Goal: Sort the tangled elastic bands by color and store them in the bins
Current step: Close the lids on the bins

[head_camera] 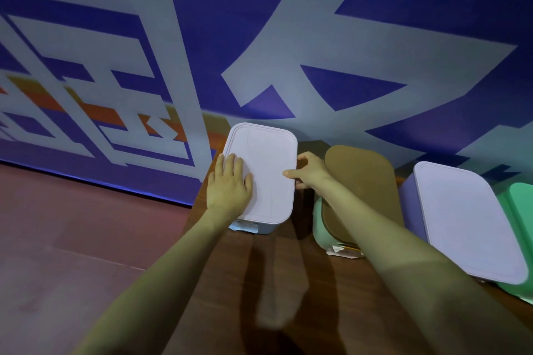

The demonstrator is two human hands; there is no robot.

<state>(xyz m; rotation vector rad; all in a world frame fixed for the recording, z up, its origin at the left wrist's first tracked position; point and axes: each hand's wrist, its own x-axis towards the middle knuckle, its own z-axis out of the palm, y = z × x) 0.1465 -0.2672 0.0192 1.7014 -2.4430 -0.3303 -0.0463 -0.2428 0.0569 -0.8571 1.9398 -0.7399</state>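
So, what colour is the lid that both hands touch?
Pale lilac; the lid shows best in the head view.

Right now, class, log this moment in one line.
left hand flat on pale lid | right hand gripping lid edge | lid on bin

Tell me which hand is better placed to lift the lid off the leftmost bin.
Right, probably. The right hand pinches the white lid at its right edge, thumb on top, fingers curled at the rim. The left hand lies flat on top with no hold, suited only to steadying.
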